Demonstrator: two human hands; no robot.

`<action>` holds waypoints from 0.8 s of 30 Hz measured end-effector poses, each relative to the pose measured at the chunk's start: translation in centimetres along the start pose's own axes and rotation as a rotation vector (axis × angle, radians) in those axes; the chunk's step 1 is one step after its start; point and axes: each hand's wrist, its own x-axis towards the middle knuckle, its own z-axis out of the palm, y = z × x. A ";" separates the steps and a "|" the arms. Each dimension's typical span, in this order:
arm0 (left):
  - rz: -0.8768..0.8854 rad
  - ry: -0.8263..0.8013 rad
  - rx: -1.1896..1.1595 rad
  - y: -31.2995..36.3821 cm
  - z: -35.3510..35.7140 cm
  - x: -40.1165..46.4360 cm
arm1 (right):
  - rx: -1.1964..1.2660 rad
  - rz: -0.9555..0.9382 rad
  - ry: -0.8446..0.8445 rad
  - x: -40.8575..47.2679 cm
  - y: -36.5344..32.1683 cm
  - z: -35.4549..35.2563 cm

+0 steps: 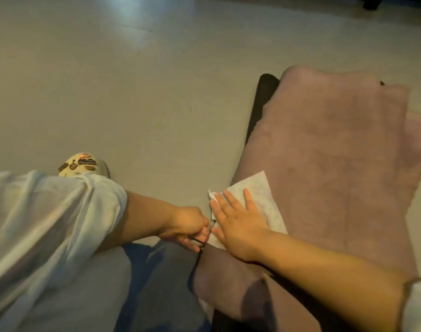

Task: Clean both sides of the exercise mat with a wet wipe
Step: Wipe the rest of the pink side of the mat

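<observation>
Pressing the wet wipe (252, 202) flat with our right hand (238, 226), fingers (249, 200) straight and spread, we hold it against the mauve exercise mat (336, 152) so it can rub the surface; the wipe lies directly beneath these fingers, its far corner showing beyond the fingertips; our left hand (188, 226) curls its fingers round the mat's near edge, just beside the right thumb, probably to stop it sliding on the floor (132, 92); the mat stretches away beyond both hands.

Pale grey smooth floor (108, 80); lying on it, a mauve exercise mat (336, 152) with black underside, and a cream patterned slipper (84, 165).
</observation>
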 end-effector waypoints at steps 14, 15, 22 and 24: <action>0.034 0.063 0.000 -1.2 0.6 -0.6 | 0.000 0.114 0.117 -2.2 -0.7 1.8; 0.036 0.058 0.003 -1.3 0.4 -0.6 | -0.011 0.137 0.119 -2.2 -1.7 1.8; 0.020 -0.008 0.115 -1.7 -0.1 -1.7 | -0.135 -0.110 -0.109 -5.7 -8.8 3.2; 0.024 -0.021 0.262 -2.4 0.2 -1.6 | -0.159 -0.202 -0.159 -6.1 -8.7 3.5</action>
